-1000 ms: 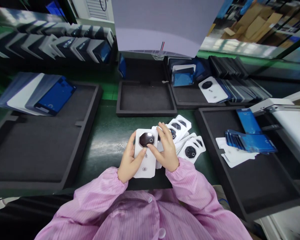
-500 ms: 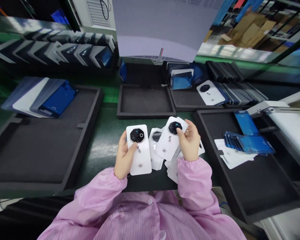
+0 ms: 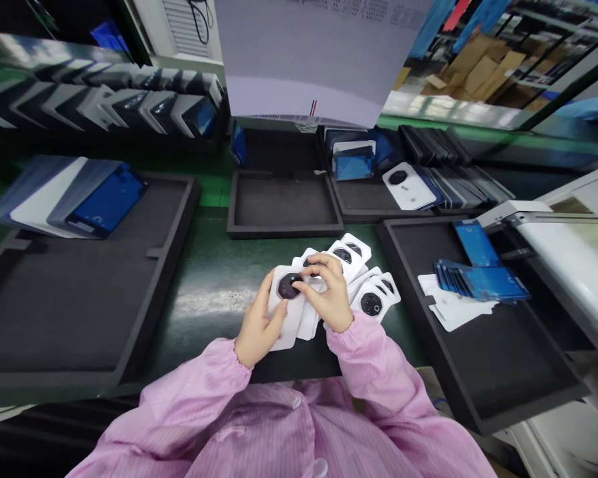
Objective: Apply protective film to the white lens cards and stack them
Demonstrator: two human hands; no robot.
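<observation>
My left hand point(image 3: 258, 326) holds a white phone back cover point(image 3: 288, 312) with a dark octagonal camera ring, just above the green bench top. My right hand point(image 3: 329, 295) rests on the same cover, its fingertips pinching at the camera ring. Behind and to the right lies a fanned pile of several similar white covers point(image 3: 366, 284), partly hidden by my right hand. Both sleeves are pink.
A large black foam tray point(image 3: 54, 312) lies at the left with blue-filmed panels point(image 3: 94, 199) at its far end. A small black tray point(image 3: 283, 202) sits ahead. At the right another black tray point(image 3: 488, 358) holds blue-filmed parts point(image 3: 478, 279). Racks of covers point(image 3: 428, 169) line the back.
My right hand put down the second white cover it was lifting and came back to the cover in my left hand. Both hands have drawn together at the centre.
</observation>
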